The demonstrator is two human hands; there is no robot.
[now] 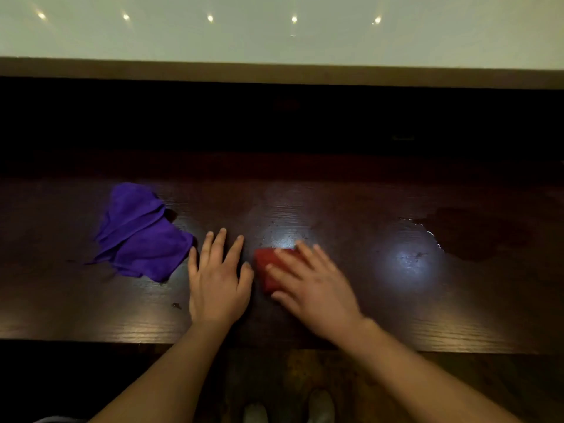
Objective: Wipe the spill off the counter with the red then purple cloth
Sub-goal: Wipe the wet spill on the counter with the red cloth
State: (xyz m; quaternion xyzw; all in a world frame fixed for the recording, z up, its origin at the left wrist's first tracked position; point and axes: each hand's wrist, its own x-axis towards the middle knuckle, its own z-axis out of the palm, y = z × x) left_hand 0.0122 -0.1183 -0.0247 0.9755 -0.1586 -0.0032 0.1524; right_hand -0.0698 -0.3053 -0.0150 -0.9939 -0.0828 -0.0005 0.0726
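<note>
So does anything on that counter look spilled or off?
Yes. A dark puddle lies on the counter far right, untouched. Small droplets speckle the wood just beyond the red cloth under the right hand.

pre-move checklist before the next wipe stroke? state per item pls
1. Red cloth under right hand, palm pressing flat: ok.
2. Left hand flat on counter, off both cloths: ok.
3. Purple cloth parked left, untouched: ok.
4. Dark pool at right wiped: not ok.
5. Droplets beyond red cloth cleared: not ok.
6. Red cloth saturation: cannot tell.
</note>
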